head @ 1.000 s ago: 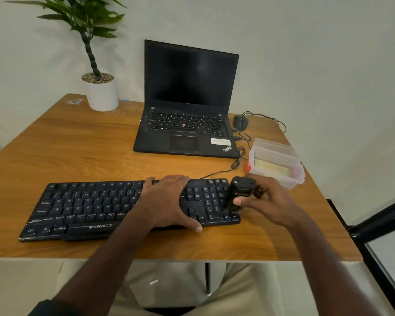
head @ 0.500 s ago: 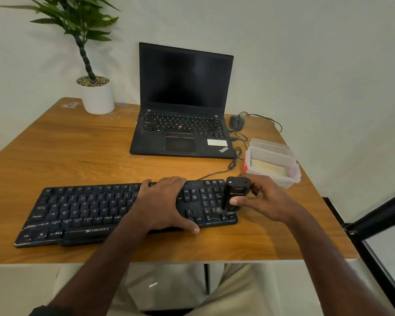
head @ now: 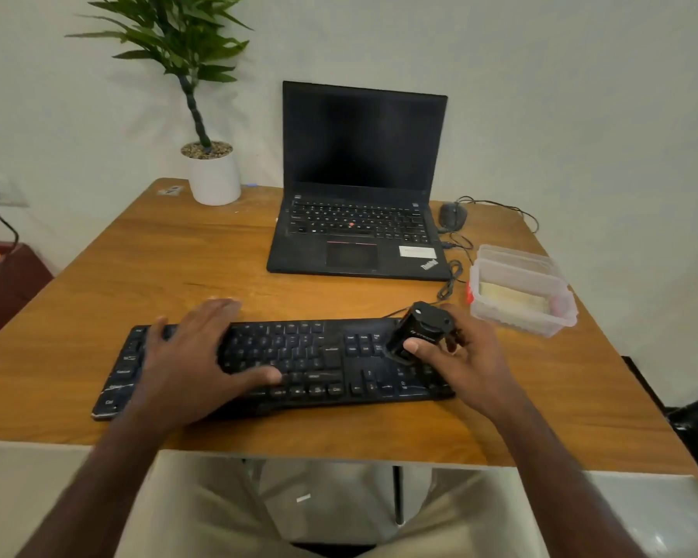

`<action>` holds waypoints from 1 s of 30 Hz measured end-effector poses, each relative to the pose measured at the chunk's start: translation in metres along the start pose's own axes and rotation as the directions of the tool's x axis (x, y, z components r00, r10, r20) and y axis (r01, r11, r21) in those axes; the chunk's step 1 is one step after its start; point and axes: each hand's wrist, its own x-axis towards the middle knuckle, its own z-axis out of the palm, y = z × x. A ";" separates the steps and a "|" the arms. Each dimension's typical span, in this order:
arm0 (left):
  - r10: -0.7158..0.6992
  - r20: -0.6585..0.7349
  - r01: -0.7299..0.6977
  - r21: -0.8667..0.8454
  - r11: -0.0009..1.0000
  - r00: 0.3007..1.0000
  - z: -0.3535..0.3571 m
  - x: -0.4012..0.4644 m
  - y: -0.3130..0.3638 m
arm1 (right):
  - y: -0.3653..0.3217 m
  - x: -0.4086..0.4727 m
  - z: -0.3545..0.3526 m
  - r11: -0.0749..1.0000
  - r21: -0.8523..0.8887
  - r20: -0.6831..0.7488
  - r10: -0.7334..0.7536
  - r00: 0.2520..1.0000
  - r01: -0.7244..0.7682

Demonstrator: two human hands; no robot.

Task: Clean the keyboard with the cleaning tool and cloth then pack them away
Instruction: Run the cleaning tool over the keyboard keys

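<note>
Head view is showing the cleaning in progress; the left hand (head: 196,358) is lying flat with fingers spread on the keyboard (head: 299,364), steadying it; the right hand (head: 462,358) is gripping the black cleaning tool (head: 418,330) against the keys at its own end; beyond that hand, the clear container (head: 557,312) is waiting with what looks like the cloth (head: 510,298) inside; wiping and packing away seem yet to come.
</note>
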 end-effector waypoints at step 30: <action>0.137 0.155 -0.102 -0.216 0.971 0.978 0.000 -0.042 -0.107 | -0.085 0.041 0.206 0.973 0.214 0.352 -0.156 0.923 0.082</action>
